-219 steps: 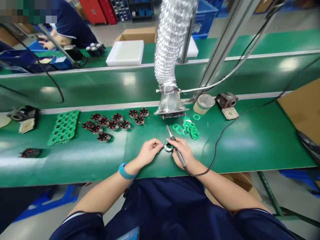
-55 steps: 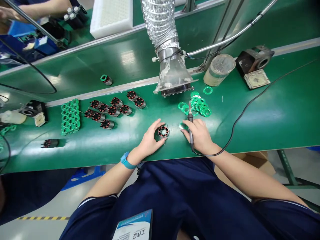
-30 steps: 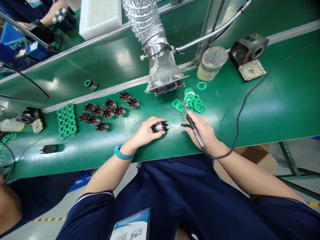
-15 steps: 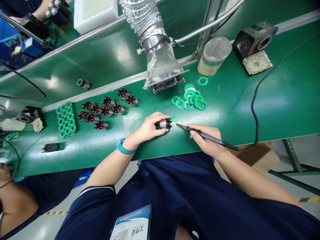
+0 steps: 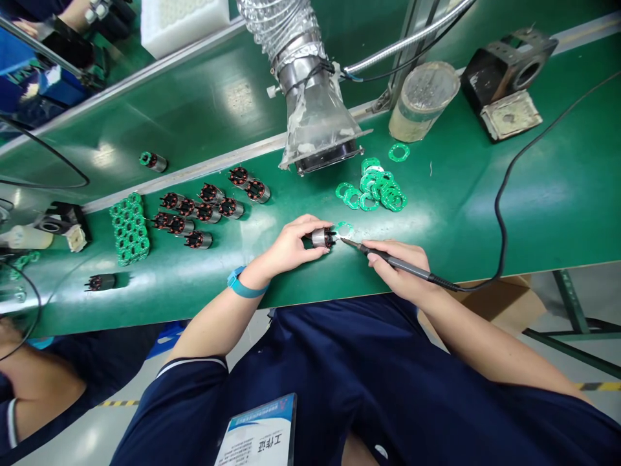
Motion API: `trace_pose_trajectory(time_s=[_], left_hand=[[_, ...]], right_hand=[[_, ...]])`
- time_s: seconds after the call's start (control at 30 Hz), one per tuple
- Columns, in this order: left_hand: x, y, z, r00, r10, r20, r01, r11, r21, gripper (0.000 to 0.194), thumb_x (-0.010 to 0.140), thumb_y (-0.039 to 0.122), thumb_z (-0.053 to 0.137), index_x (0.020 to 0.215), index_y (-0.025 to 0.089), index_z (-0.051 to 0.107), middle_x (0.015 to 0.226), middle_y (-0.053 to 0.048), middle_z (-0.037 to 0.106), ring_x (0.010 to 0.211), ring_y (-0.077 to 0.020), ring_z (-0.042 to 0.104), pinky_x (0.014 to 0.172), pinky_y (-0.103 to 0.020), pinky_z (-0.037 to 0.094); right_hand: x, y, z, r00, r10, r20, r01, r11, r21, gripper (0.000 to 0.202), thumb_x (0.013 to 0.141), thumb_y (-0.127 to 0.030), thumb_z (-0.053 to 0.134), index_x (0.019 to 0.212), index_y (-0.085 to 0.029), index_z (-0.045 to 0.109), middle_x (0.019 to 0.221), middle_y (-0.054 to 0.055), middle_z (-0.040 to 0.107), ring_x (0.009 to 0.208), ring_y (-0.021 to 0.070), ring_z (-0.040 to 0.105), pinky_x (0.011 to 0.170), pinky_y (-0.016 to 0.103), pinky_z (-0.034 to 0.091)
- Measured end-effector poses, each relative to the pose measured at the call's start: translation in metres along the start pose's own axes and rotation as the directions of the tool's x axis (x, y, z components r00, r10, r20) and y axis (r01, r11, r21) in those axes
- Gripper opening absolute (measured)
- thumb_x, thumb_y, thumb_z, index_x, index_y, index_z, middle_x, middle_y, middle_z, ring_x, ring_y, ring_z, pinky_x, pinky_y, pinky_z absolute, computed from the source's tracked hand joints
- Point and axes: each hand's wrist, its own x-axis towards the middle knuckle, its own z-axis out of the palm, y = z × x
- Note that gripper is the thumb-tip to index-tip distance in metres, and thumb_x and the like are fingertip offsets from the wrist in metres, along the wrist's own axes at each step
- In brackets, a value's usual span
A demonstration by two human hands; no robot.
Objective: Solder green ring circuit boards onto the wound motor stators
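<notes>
Between the thumb and fingers of my left hand (image 5: 294, 246) lies a motor stator (image 5: 321, 237), a silver cylinder on its side with its dark pronged end facing right. My right hand (image 5: 400, 265) grips a soldering iron (image 5: 402, 263) like a pen. The iron's tip points left and reaches close to the stator's pronged end; whether they touch I cannot tell. Just beyond the tip, a green ring-shaped circuit board (image 5: 345, 229) lies on the green table (image 5: 451, 213). A heap of similar green rings (image 5: 383, 186) sits farther back.
Several stators (image 5: 207, 212) stand grouped to the left, beside a green board panel (image 5: 130, 230). A fume extraction hood (image 5: 320, 123) hangs above the table. At back right are a cloudy jar (image 5: 424, 101) and an iron stand (image 5: 507, 81). A co-worker's arm (image 5: 43, 375) shows at far left.
The camera view has shifted slightly. Both hands keep nearly the same position, with the stator and the soldering iron still held. The co-worker's arm at the left has moved a little.
</notes>
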Motion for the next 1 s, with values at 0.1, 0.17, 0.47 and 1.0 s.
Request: trace_pose_trajectory(time_s=[0.1, 0.17, 0.47, 1.0], left_hand=[[0.000, 0.000, 0.000, 1.000, 0.000, -0.003, 0.000, 1.000, -0.003, 0.047, 0.085, 0.026, 0.079, 0.131, 0.024, 0.068, 0.118, -0.009, 0.069, 0.110, -0.0220, 0.065, 0.101, -0.041, 0.052], [0.000, 0.000, 0.000, 1.000, -0.001, -0.008, 0.001, 1.000, -0.004, 0.047, 0.085, 0.026, 0.079, 0.130, 0.024, 0.068, 0.118, -0.009, 0.069, 0.110, -0.0224, 0.065, 0.100, -0.041, 0.052], [-0.001, -0.003, 0.001, 0.999, 0.037, -0.016, -0.037, 0.999, 0.013, 0.048, 0.085, 0.025, 0.079, 0.132, 0.023, 0.067, 0.117, -0.010, 0.068, 0.108, -0.0218, 0.065, 0.097, -0.041, 0.053], [0.002, -0.003, -0.001, 0.999, 0.026, 0.022, -0.026, 1.000, 0.003, 0.048, 0.086, 0.025, 0.078, 0.133, 0.021, 0.067, 0.117, -0.010, 0.067, 0.108, -0.0214, 0.065, 0.100, -0.040, 0.052]], right_hand=[[0.001, -0.001, 0.000, 1.000, -0.006, 0.007, 0.006, 1.000, -0.003, 0.024, 0.093, -0.025, 0.065, 0.114, -0.024, 0.077, 0.093, 0.004, 0.081, 0.079, 0.0186, 0.077, 0.078, 0.036, 0.062], [0.001, -0.001, 0.000, 1.000, -0.019, 0.012, 0.019, 1.000, -0.006, 0.024, 0.093, -0.024, 0.065, 0.114, -0.023, 0.077, 0.094, 0.004, 0.081, 0.079, 0.0180, 0.076, 0.078, 0.035, 0.061], [0.001, 0.000, 0.001, 0.999, -0.027, 0.018, 0.027, 1.000, 0.000, 0.026, 0.092, -0.022, 0.065, 0.115, -0.023, 0.077, 0.093, 0.004, 0.081, 0.078, 0.0176, 0.075, 0.079, 0.034, 0.061], [0.002, -0.002, -0.010, 0.992, 0.013, -0.128, -0.009, 1.000, 0.028, 0.026, 0.094, -0.025, 0.067, 0.118, -0.023, 0.076, 0.089, 0.003, 0.080, 0.076, 0.0189, 0.076, 0.078, 0.035, 0.063]])
